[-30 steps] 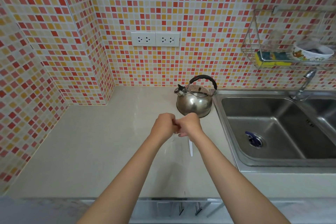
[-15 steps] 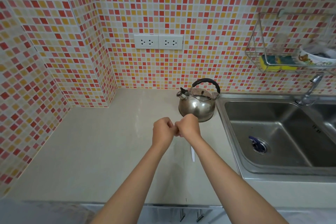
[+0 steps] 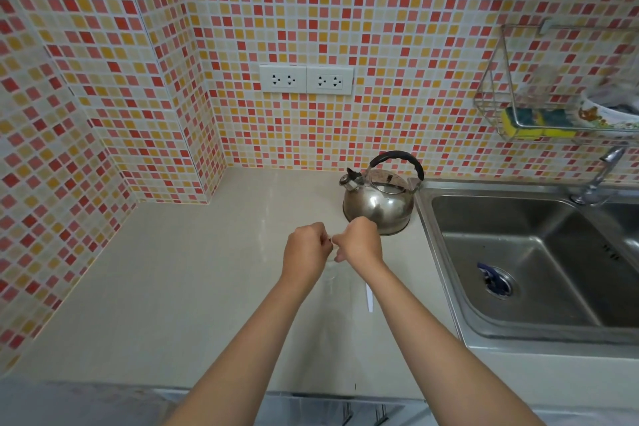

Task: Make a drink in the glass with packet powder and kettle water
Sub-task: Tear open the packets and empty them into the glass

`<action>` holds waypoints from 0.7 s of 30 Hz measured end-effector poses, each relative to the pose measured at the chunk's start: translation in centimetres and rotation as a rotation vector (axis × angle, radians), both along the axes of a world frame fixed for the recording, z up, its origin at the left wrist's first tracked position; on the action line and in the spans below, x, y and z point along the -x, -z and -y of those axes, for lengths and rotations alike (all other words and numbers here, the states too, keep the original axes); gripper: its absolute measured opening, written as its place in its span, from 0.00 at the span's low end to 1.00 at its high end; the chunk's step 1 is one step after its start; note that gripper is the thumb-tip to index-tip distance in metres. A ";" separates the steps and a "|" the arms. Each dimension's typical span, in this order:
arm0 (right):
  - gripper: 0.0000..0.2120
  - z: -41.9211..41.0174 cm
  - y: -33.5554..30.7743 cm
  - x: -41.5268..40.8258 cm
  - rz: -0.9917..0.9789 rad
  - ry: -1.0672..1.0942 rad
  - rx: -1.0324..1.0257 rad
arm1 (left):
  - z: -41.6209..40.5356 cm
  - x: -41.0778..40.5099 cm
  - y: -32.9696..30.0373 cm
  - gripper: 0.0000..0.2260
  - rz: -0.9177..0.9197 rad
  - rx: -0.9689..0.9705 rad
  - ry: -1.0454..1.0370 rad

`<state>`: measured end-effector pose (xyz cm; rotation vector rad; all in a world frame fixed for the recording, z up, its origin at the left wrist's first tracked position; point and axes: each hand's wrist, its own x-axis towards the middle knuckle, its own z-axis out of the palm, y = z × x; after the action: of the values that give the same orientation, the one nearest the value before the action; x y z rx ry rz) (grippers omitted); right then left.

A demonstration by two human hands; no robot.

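A beige counter [image 3: 173, 287] ran along the tiled walls. A steel kettle [image 3: 378, 204] stood on it beside the sink [image 3: 518, 339]. Nearer lay a clear glass [image 3: 334, 282] and a thin white utensil [image 3: 369, 297].

One kettle [image 3: 378, 204] on my surface [image 3: 173, 287], one glass [image 3: 336, 278], one white spoon [image 3: 369, 297], two wall sockets [image 3: 306, 79], one sink [image 3: 539, 266], one tap [image 3: 601, 173], one sponge [image 3: 536, 121], one bowl [image 3: 608, 112], my two hands [image 3: 306, 252].

Mosaic-tiled walls [image 3: 311, 10] with twin sockets [image 3: 306, 79] back a beige counter [image 3: 173, 287] beside a steel sink [image 3: 518, 270].
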<state>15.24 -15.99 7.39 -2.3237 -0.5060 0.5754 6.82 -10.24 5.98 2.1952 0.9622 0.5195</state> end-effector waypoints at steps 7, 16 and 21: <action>0.05 -0.6 -0.6 -0.1 0.067 -0.045 0.077 | -0.4 -0.7 -0.2 0.05 -0.014 0.138 -0.014; 0.11 -1.0 -0.2 -0.9 0.192 -0.074 0.142 | -0.8 -0.7 -0.4 0.04 -0.079 -0.068 -0.071; 0.09 -0.8 -1.0 -2.0 0.124 -0.074 0.074 | -2.1 -0.1 -0.1 0.17 0.037 -0.319 0.318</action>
<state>17.23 -15.18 8.44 -2.4304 -0.6410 0.4945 6.97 -8.11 6.12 2.5508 0.5195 0.5900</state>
